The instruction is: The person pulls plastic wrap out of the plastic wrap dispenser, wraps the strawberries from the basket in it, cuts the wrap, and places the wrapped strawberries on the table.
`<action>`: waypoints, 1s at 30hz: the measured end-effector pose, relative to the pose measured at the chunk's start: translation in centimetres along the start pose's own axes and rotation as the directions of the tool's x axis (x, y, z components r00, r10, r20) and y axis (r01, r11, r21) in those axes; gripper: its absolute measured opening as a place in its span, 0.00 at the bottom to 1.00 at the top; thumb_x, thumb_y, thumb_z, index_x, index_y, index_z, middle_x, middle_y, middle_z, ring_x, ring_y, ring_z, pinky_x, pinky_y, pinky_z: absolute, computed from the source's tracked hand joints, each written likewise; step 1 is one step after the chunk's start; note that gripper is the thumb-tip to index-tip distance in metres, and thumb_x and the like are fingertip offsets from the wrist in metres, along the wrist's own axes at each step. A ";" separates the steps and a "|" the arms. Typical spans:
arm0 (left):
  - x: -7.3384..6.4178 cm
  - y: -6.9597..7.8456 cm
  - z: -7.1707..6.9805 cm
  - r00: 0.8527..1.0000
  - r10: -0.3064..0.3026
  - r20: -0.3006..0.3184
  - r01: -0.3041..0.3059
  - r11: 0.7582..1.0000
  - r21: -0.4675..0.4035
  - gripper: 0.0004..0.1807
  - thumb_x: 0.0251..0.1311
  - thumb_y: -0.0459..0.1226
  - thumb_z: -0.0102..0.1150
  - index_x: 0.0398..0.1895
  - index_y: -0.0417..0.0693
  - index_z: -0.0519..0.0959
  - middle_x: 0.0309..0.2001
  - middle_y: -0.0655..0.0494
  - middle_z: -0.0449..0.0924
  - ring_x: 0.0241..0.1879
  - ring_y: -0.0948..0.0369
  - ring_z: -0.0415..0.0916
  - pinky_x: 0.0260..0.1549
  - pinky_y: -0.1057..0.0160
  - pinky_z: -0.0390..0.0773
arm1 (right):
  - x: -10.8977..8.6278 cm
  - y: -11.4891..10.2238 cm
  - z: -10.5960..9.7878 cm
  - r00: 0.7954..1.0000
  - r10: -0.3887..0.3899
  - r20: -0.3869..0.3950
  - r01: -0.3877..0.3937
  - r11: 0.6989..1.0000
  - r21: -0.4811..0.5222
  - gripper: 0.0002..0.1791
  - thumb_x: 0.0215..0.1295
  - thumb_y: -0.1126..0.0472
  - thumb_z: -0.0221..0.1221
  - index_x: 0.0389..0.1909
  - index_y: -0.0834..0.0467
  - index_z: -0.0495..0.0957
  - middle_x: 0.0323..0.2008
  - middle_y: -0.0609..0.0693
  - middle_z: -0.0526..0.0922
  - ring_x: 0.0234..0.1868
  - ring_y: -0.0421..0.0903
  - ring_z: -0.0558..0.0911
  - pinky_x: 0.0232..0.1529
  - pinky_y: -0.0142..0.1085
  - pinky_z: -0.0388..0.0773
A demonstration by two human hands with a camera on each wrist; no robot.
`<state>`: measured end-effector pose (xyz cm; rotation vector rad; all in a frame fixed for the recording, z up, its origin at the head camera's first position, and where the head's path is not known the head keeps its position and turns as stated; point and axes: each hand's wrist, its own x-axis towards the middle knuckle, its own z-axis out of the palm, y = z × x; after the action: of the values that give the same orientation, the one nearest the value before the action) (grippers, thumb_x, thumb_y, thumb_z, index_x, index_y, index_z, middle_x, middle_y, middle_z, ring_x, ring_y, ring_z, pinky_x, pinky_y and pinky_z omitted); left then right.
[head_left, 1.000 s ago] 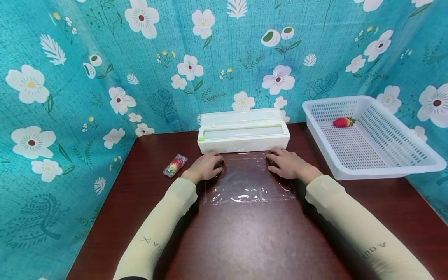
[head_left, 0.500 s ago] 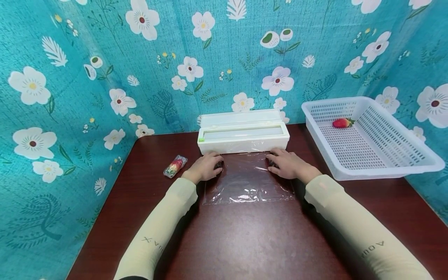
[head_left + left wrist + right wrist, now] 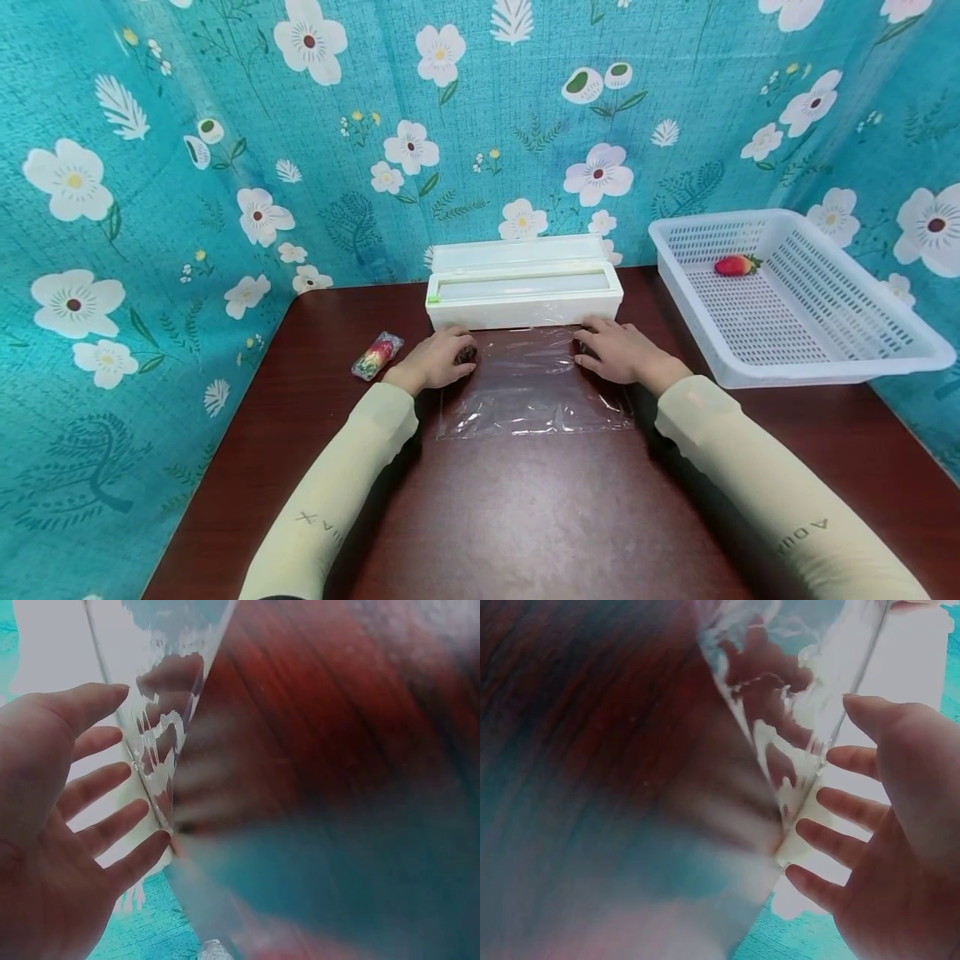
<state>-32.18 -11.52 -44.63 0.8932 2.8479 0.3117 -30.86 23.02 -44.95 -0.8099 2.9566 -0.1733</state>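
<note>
A clear sheet of plastic wrap (image 3: 498,408) lies on the table, reaching toward me from a white cling film dispenser box (image 3: 525,315) whose lid is raised. My left hand (image 3: 437,360) is at the sheet's left edge, its fingertips close to the box's front. At the right edge, my right hand (image 3: 621,353) mirrors it. In the left wrist view the left hand (image 3: 71,795) has spread fingers, nothing gripped. Spread fingers also show on the right hand (image 3: 889,806) in the right wrist view. Whether the fingertips press the film or the box, I cannot tell.
Left of my left hand lies a strawberry wrapped in clear film (image 3: 377,356). A white plastic basket (image 3: 840,367) stands on the right with an unwrapped strawberry (image 3: 737,265) inside. Behind the dark red table (image 3: 555,517) hangs a blue floral cloth (image 3: 465,192).
Both hands stay nearly in place beside the film. The glints on the sheet shift a little, and the whole view moves slightly.
</note>
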 end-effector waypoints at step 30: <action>-0.1 0.0 0.6 1.000 -0.002 -0.024 0.002 1.000 0.029 0.17 0.69 0.44 0.64 0.57 0.49 0.81 0.64 0.49 0.76 0.64 0.50 0.71 0.62 0.48 0.72 | -5.4 9.1 -21.7 0.968 0.221 -0.119 -0.235 0.964 -0.121 0.31 0.75 0.50 0.57 0.68 0.67 0.69 0.65 0.75 0.67 0.63 0.76 0.67 0.57 0.74 0.65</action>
<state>-32.00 -11.52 -45.25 0.8978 2.8822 0.2836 -32.97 35.50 -24.40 -0.4775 3.1582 -0.0034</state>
